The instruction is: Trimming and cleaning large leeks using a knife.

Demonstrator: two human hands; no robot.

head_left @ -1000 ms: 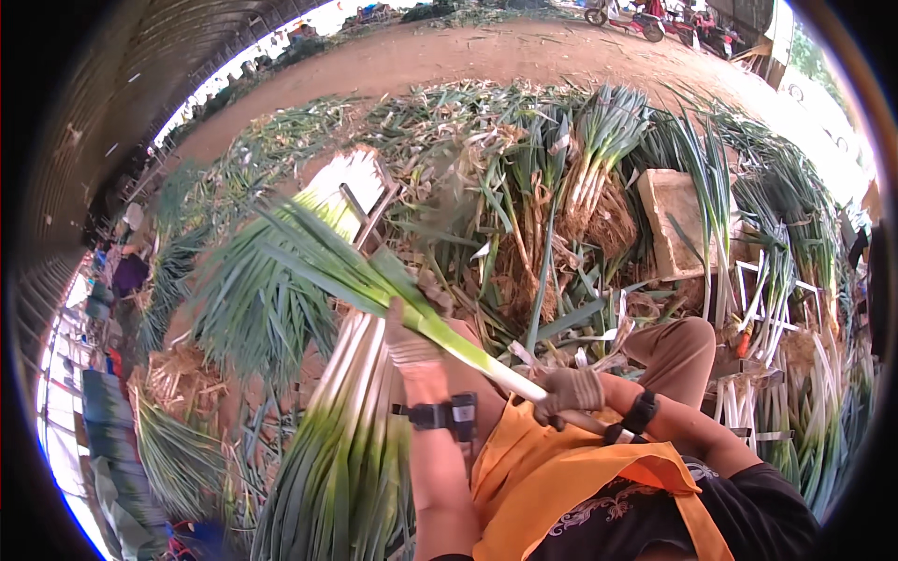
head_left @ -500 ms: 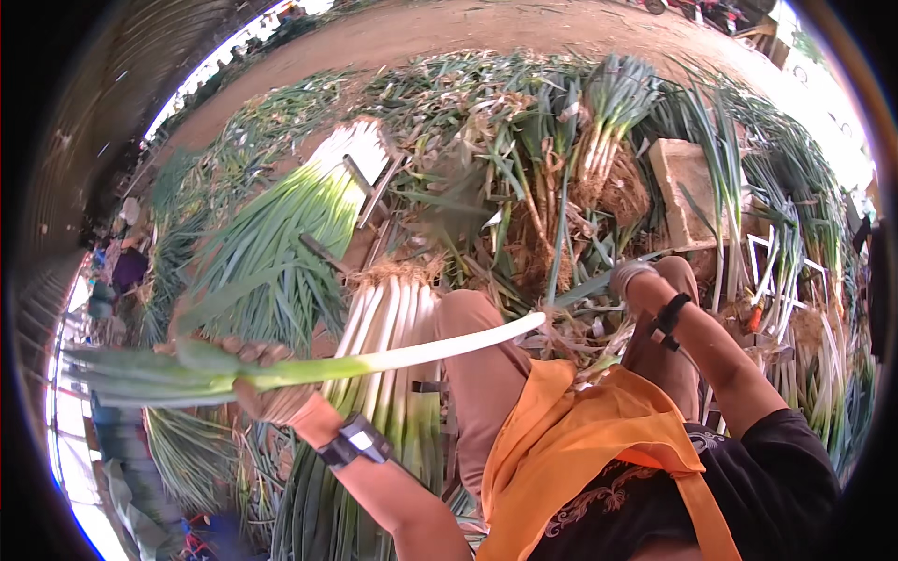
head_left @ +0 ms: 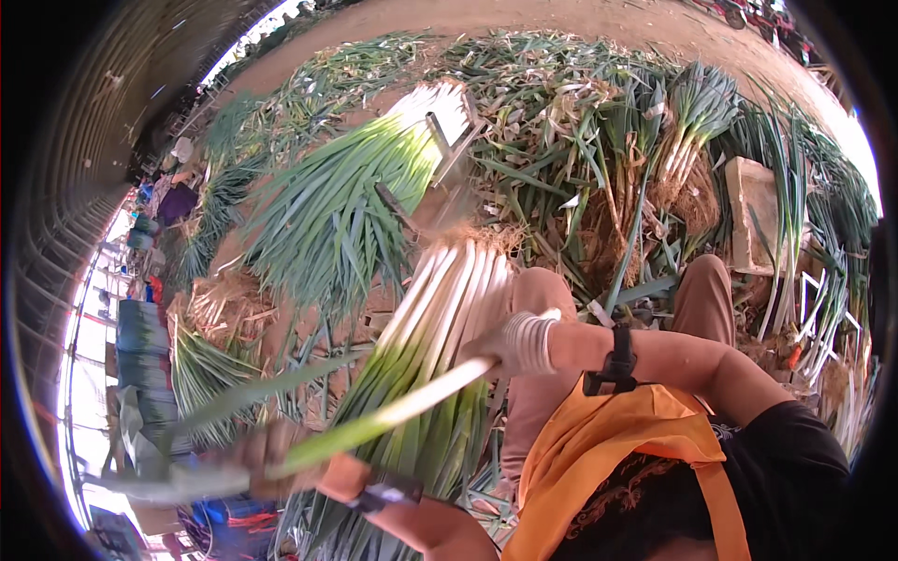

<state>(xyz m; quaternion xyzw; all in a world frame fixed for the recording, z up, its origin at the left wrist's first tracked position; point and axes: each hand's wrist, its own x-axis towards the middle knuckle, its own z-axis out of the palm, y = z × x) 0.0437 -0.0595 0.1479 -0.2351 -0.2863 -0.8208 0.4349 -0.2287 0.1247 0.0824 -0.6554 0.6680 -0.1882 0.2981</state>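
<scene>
Right hand (head_left: pixel 519 344) fingers grasp the leek (head_left: pixel 393 416) at its white end; left hand (head_left: pixel 271 456) clenched mid-stalk.

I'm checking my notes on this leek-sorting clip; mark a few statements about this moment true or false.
1. Both hands hold one long leek. True: the left hand has its green end, the right hand its white end.
2. The right hand is bare. False: it wears a white knit glove.
3. A pile of trimmed leeks lies beneath the held leek. True.
4. The person wears a blue apron. False: the apron is orange.
5. The ground ahead holds only bare soil. False: leek stalks and leaves cover much of it.
</scene>
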